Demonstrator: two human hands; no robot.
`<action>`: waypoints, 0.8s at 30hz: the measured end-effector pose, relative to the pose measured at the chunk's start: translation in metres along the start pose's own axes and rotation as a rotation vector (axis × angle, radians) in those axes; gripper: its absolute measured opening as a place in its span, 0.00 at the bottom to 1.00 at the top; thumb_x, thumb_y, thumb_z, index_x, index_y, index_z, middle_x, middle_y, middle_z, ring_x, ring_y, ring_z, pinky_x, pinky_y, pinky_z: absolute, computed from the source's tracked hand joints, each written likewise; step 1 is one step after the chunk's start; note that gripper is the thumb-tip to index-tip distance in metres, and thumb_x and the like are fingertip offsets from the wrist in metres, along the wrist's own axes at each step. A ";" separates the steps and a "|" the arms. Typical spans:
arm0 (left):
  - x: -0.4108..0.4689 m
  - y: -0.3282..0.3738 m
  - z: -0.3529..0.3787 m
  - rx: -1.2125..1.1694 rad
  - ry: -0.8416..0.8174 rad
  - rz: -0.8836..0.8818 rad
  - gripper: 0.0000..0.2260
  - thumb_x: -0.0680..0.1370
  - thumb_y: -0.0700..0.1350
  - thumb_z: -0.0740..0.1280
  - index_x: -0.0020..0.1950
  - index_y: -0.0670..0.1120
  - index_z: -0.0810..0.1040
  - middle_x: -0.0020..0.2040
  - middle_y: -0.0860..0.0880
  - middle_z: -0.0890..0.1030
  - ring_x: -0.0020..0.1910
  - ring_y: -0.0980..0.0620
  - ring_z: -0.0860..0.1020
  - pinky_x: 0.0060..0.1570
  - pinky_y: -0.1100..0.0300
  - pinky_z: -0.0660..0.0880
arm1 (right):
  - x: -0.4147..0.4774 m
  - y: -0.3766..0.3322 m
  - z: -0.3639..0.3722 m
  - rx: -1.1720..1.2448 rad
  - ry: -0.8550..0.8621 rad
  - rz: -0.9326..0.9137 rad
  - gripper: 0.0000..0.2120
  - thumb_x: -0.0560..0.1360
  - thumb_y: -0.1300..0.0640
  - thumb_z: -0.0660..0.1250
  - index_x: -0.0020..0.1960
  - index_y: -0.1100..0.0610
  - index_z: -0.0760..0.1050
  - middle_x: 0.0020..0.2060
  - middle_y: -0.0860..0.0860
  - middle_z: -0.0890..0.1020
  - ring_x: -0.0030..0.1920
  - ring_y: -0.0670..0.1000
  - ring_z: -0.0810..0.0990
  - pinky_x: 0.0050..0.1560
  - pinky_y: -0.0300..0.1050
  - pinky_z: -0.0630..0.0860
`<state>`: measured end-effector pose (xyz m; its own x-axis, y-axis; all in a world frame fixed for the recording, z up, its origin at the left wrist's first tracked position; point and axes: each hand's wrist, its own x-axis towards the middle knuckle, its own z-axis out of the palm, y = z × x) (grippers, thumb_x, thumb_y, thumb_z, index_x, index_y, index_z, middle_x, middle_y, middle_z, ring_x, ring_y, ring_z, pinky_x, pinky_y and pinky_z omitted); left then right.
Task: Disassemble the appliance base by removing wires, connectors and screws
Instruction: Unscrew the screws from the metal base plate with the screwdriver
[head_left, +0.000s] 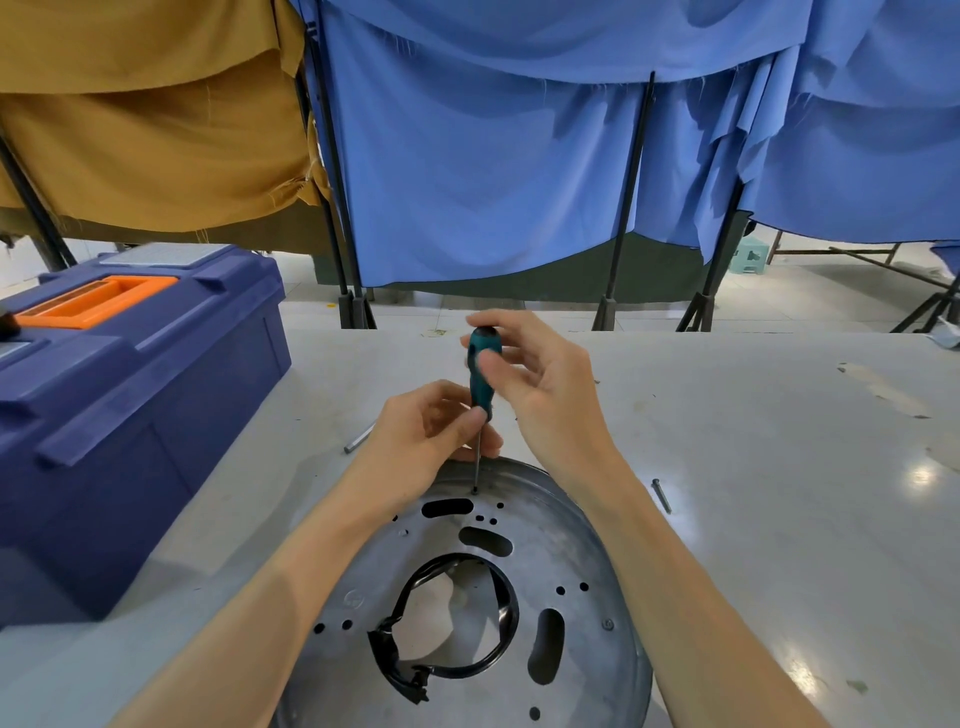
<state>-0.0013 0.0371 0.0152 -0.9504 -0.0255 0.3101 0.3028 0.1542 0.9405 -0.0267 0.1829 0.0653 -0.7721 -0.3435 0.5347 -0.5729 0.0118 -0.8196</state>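
On the grey table (779, 467), seen through the head view, I have the appliance base (571, 571) lying flat and close in, a round metal plate full of slots and holes. A black wire (447, 670) loops around its central opening. A teal-handled screwdriver (480, 374) stands nearly upright with its tip on a small screw (475, 490) near the far rim. My left hand (431, 441) pinches the bottom of the handle between thumb and forefinger to steady it. My right hand (540, 379) grasps the top of the handle, thumb in front and fingers curled behind, as if to twist. I judge this to be the unscrewing step, with the wire not yet dealt with. The main risk is the tip camming out if the shaft tilts or my downward pressure eases, which would chew up the screw head or send the blade skating across the plate. The base rests unclamped, so a hard twist could spin it. A freed screw could drop through a slot or roll away, like the loose screw (662, 496) lying to the right. A metal rod (358, 439) lies beside the blue toolbox (130, 389) on the left.
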 end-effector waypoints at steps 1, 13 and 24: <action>0.000 0.000 -0.001 0.014 0.010 0.005 0.09 0.77 0.43 0.68 0.55 0.41 0.75 0.41 0.43 0.84 0.42 0.44 0.84 0.45 0.55 0.81 | -0.001 0.000 0.001 -0.027 -0.009 -0.014 0.15 0.75 0.61 0.70 0.58 0.48 0.76 0.52 0.48 0.80 0.52 0.44 0.79 0.54 0.40 0.78; 0.000 -0.001 -0.001 0.061 0.002 0.011 0.16 0.72 0.50 0.71 0.56 0.46 0.75 0.41 0.43 0.84 0.41 0.46 0.85 0.44 0.57 0.81 | -0.003 -0.002 0.003 -0.079 -0.021 -0.023 0.16 0.73 0.57 0.73 0.60 0.49 0.78 0.51 0.47 0.81 0.50 0.45 0.79 0.55 0.45 0.78; 0.000 0.001 0.000 0.107 -0.004 0.025 0.18 0.72 0.52 0.71 0.57 0.45 0.75 0.40 0.45 0.84 0.41 0.47 0.84 0.43 0.56 0.81 | -0.002 -0.003 0.002 -0.089 -0.017 -0.021 0.14 0.74 0.58 0.72 0.57 0.47 0.78 0.52 0.48 0.77 0.51 0.44 0.77 0.55 0.40 0.77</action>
<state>-0.0006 0.0370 0.0161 -0.9431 -0.0161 0.3322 0.3169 0.2592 0.9123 -0.0226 0.1816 0.0657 -0.7549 -0.3607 0.5477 -0.6121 0.0877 -0.7859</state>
